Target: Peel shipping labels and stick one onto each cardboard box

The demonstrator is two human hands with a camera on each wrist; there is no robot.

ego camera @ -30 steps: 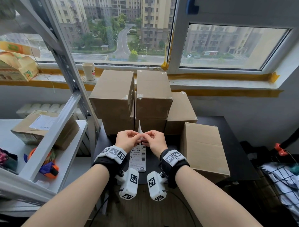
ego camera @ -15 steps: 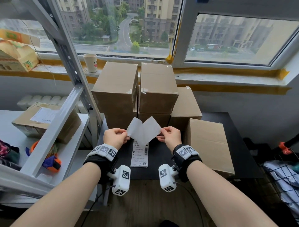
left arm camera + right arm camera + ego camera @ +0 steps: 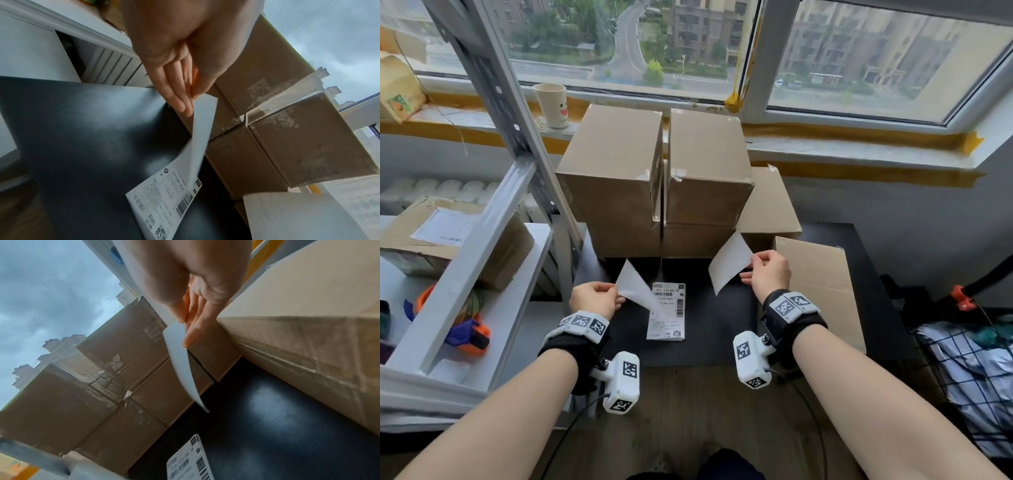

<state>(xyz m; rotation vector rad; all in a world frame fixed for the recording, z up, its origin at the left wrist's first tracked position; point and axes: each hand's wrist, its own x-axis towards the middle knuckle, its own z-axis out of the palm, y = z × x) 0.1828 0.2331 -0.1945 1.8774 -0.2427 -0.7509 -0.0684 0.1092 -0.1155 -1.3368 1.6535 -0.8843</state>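
While two white sheets hang apart above the desk (image 3: 722,346), the left hand (image 3: 595,301) pinches one sheet (image 3: 635,291) between thumb and fingertips, and the right hand (image 3: 767,274) pinches the other (image 3: 729,262) the same way; which is label and which backing cannot be told. One stack of printed shipping labels (image 3: 667,311) lies flat near the desk's front edge. Five cardboard boxes show on the desk: four stacked (image 3: 619,171) at the back edge, one (image 3: 815,281) along the right edge. A sixth, already labelled box (image 3: 448,236) rests on the shelf to the left.
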